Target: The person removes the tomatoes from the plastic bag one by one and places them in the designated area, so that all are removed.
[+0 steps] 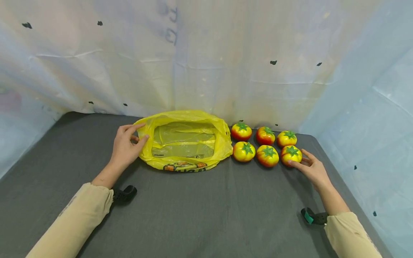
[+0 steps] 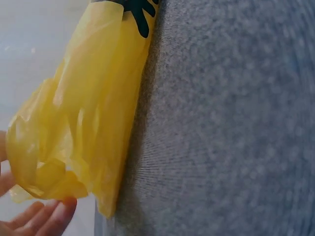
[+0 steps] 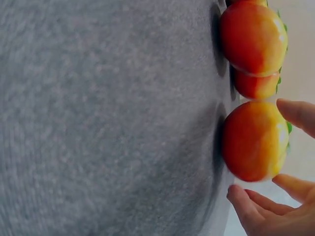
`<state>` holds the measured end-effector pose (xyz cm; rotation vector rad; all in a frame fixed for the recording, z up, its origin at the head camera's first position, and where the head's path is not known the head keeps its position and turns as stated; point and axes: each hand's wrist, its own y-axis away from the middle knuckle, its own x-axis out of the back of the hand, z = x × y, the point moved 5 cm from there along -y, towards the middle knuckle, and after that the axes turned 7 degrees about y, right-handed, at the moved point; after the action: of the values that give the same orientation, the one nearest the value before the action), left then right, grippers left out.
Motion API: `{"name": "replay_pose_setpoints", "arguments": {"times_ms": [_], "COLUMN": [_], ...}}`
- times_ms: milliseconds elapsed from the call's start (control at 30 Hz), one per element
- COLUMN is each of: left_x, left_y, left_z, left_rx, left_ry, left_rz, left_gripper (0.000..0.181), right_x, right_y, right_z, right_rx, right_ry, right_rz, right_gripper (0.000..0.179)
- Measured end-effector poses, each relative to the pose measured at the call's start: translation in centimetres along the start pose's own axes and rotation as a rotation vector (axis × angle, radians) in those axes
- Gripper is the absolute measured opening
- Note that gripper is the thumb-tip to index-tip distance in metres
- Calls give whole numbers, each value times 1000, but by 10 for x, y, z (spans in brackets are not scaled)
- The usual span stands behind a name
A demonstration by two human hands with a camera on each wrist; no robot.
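Observation:
A yellow plastic bag (image 1: 184, 165) stands on the dark cloth, its wide mouth facing up. At the bag's left rim, my left hand (image 1: 127, 145) holds the plastic between thumb and fingers; the left wrist view shows the fingertips (image 2: 66, 211) against the bag's lower edge. Right of the bag, several glossy red-and-yellow tomatoes with green star-shaped tops sit in two rows. My right hand (image 1: 314, 171) grips the front-right tomato (image 1: 291, 155), thumb on one side and fingers on the other. That tomato (image 3: 253, 142) still rests on the cloth in the right wrist view.
A dark grey cloth (image 1: 193, 215) covers the table. Pale plastic sheeting (image 1: 219, 53) hangs behind it, and a bluish sheet (image 1: 371, 125) stands along the right edge. Black straps (image 1: 126, 194) circle both wrists. The neighbouring tomato (image 1: 267, 156) sits close to the gripped one.

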<state>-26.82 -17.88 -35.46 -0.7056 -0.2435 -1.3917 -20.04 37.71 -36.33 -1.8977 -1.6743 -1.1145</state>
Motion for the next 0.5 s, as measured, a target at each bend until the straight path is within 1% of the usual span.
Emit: {"name": "replay_pose_setpoints", "arguments": {"times_ms": [67, 167, 200, 300, 333, 400, 433, 500], "left_x": [2, 5, 6, 7, 8, 8, 9, 9], "left_y": [1, 3, 4, 7, 8, 10, 10, 11], "left_z": [2, 3, 3, 4, 5, 9, 12, 18], "left_rx": [-6, -9, -11, -21, -28, -43, -50, -67], "left_ry": [-5, -10, -14, -23, -30, -40, -45, -49], "left_rz": [20, 53, 61, 90, 99, 119, 130, 155], "left_gripper": [44, 42, 42, 41, 41, 41, 40, 40], "right_x": [1, 2, 3, 3, 3, 3, 2, -2], "right_y": [2, 4, 5, 8, 10, 13, 15, 18], "right_z": [-3, -9, -11, -21, -26, -36, -43, -55], "right_rx": [6, -12, -20, -23, -8, 51, 89, 159], "right_ry": [10, 2, -13, -94, -124, -169, -187, -196], "right_rz": [25, 114, 156, 321, 377, 479, 519, 573], "right_gripper": [93, 92, 91, 82, 78, 66, 61, 52]}}
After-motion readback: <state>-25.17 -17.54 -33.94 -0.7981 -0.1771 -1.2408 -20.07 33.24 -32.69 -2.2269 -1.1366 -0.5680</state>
